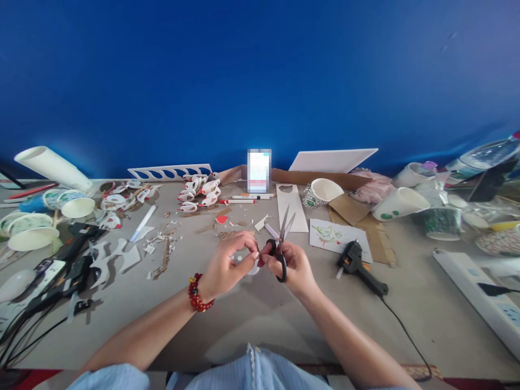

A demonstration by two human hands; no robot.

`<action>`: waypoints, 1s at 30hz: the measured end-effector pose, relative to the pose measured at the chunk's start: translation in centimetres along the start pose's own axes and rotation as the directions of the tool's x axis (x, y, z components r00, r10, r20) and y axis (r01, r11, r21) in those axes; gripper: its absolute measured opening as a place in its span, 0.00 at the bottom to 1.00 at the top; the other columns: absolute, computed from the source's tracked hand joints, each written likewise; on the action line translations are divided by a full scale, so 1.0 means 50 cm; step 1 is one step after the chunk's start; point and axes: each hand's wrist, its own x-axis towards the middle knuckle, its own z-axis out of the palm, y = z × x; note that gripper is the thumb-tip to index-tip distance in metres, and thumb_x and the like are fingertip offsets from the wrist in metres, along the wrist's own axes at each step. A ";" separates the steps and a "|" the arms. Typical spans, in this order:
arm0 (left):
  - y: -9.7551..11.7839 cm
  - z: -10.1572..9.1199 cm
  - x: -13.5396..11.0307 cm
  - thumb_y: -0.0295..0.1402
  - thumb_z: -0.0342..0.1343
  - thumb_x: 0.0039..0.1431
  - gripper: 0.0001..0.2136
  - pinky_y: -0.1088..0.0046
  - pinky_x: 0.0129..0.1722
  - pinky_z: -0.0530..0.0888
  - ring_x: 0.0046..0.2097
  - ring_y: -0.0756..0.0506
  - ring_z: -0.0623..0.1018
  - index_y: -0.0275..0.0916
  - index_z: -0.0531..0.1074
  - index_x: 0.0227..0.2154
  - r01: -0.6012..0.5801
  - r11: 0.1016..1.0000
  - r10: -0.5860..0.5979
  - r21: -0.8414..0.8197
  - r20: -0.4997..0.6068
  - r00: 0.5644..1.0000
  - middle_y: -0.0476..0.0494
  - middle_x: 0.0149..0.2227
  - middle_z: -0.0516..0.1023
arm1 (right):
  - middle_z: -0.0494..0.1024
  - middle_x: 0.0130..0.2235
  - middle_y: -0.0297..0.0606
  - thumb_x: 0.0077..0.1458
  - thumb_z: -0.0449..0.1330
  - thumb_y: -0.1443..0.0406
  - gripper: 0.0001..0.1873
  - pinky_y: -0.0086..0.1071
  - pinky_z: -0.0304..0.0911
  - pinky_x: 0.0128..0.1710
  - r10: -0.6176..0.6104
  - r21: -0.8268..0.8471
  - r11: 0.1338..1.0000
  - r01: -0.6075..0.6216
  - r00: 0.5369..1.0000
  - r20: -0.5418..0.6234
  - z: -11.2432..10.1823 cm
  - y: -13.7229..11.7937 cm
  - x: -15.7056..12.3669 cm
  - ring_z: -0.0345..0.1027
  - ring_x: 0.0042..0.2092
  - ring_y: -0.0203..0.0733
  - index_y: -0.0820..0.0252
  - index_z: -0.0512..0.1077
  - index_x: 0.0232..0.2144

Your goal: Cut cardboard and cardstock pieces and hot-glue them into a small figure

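Scissors [280, 245], one pair: right hand [296, 268] clamped on the handles, blades apart. Left hand [233, 262], one: thumb and forefinger together, contents too small to tell. Right: one glue gun [361, 269], overlapping one drawing [327, 234].

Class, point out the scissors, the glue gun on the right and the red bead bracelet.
Scissors [281, 236]: head view, on the blades near the pivot.
Glue gun [356, 263]: head view, on its black body.
Red bead bracelet [194, 293]: head view, on its beads.
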 end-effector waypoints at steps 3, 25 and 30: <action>-0.003 0.003 -0.002 0.33 0.53 0.62 0.07 0.68 0.44 0.68 0.39 0.44 0.74 0.40 0.70 0.29 0.012 0.999 -0.012 -0.030 -0.017 1.000 0.45 0.33 0.74 | 0.75 0.22 0.32 0.46 0.64 0.64 0.05 0.27 0.60 0.26 -0.004 0.010 1.000 0.004 1.000 0.003 0.000 -0.002 0.000 0.67 0.26 0.37 0.60 0.72 0.26; -0.008 0.008 -0.007 0.34 0.55 0.61 0.07 0.77 0.32 0.65 0.32 0.51 0.68 0.37 0.69 0.30 0.280 0.887 -0.313 -0.367 -0.033 0.949 0.50 0.28 0.69 | 0.78 0.24 0.35 0.44 0.64 0.64 0.06 0.25 0.56 0.21 0.009 -0.151 0.988 -0.038 0.982 -0.188 -0.031 0.000 0.023 0.63 0.23 0.34 0.61 0.72 0.27; -0.009 0.009 -0.005 0.36 0.56 0.60 0.08 0.77 0.32 0.65 0.31 0.51 0.68 0.37 0.69 0.29 0.306 0.886 -0.339 -0.350 -0.038 0.940 0.51 0.26 0.69 | 0.78 0.24 0.35 0.49 0.62 0.64 0.05 0.25 0.57 0.23 -0.018 -0.116 0.993 0.009 0.997 -0.079 -0.014 -0.010 0.008 0.63 0.24 0.34 0.61 0.73 0.26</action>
